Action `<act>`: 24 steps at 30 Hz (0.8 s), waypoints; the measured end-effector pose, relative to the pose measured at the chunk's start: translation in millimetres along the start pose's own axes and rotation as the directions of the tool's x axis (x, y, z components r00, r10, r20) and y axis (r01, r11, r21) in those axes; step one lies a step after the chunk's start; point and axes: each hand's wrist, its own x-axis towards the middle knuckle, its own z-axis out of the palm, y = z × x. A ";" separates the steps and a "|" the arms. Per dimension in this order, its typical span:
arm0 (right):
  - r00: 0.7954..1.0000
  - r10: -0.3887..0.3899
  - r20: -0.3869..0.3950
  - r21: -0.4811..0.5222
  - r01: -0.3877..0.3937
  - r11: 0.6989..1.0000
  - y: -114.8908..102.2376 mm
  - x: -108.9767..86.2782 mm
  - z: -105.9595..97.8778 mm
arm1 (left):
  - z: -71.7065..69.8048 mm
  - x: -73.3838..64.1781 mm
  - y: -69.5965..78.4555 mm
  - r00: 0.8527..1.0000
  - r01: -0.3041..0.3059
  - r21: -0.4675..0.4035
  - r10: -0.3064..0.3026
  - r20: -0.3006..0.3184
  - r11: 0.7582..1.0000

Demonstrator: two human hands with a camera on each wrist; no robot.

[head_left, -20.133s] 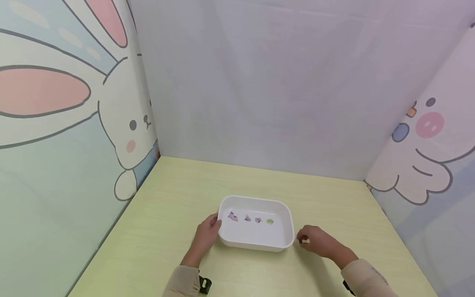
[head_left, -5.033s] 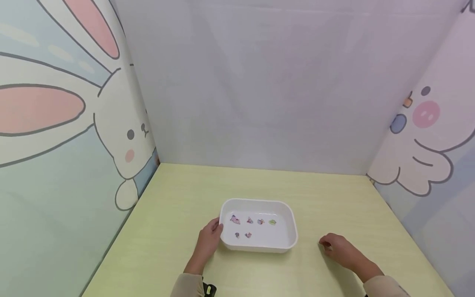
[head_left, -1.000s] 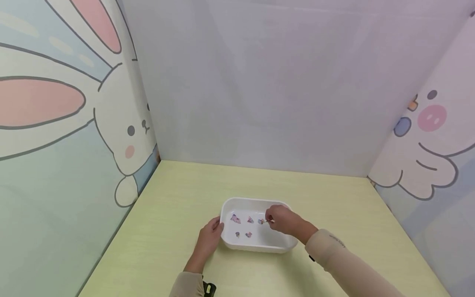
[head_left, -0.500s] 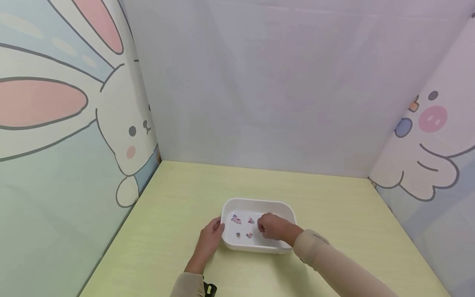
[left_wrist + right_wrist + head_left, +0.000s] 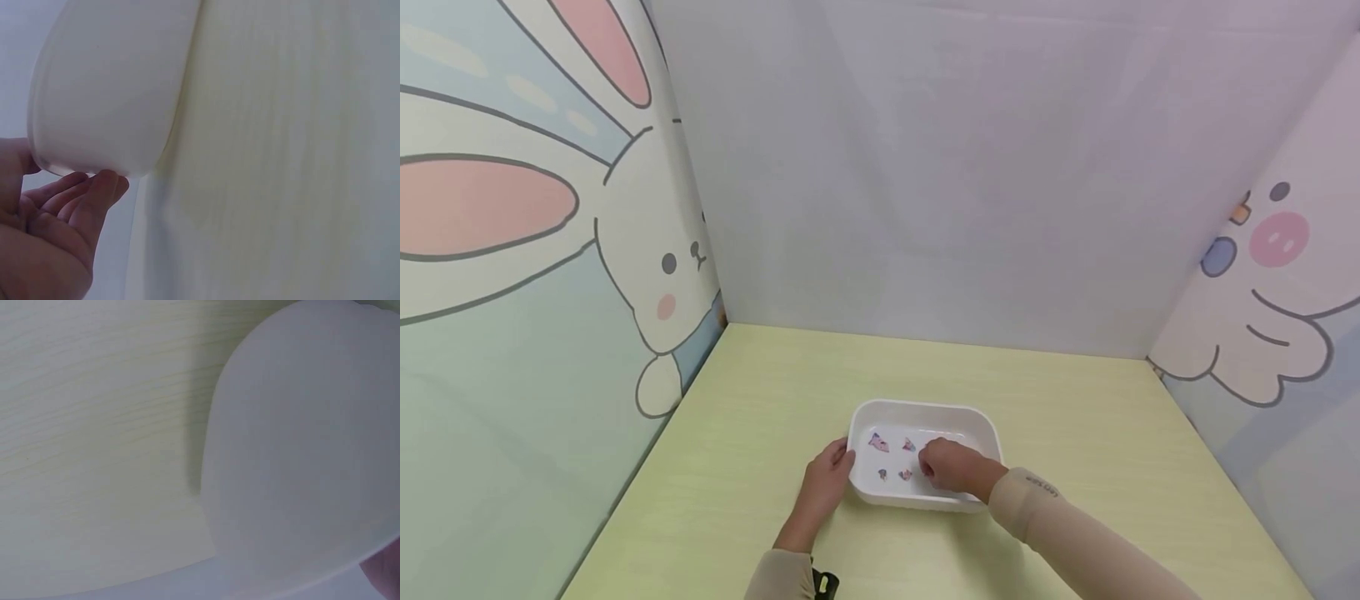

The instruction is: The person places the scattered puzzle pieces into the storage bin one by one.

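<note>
A white tray (image 5: 917, 501) stands on the table. My left hand (image 5: 825, 485) grips its left end, thumb at the rim and fingers against the outer wall, as the left wrist view shows with the tray wall (image 5: 112, 94). Inside the tray my right hand (image 5: 953, 464) is lowered, fingers curled downward near the floor; whatever lies under the fingertips is hidden. Left of it are small flat colourful sticker-like pieces: a larger pink one (image 5: 878, 442), a triangular one (image 5: 908, 445), and two smaller ones in front (image 5: 882, 474). The right wrist view shows mostly the tray's outer wall (image 5: 300, 456).
The pale yellow wood-grain table (image 5: 737, 400) extends around the tray. A grey-white cloth (image 5: 925, 183) hangs behind it. Side panels carry a cartoon rabbit (image 5: 647, 242) on the left and another cartoon animal (image 5: 1262, 317) on the right.
My right hand has moved from the table at right into the tray, then left and down, covering the two right-hand back-row pieces. The two front pieces appeared between the oldest frames. My left hand stays put.
</note>
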 end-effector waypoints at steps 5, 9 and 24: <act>1.000 -0.017 -0.024 0.005 0.017 1.000 -1.5 -4.1 -2.9 | 0.5 0.4 0.7 1.000 -0.005 0.010 0.005 -0.003 1.000; 0.999 -0.021 -0.045 0.022 0.022 1.000 0.1 -8.8 -4.2 | 0.9 1.1 0.5 1.000 -0.005 0.023 0.005 -0.008 1.000; 0.979 -0.036 -0.198 0.001 0.037 0.999 19.0 -38.1 -19.1 | -1.0 2.5 -1.6 1.000 0.011 0.058 -0.011 -0.001 0.998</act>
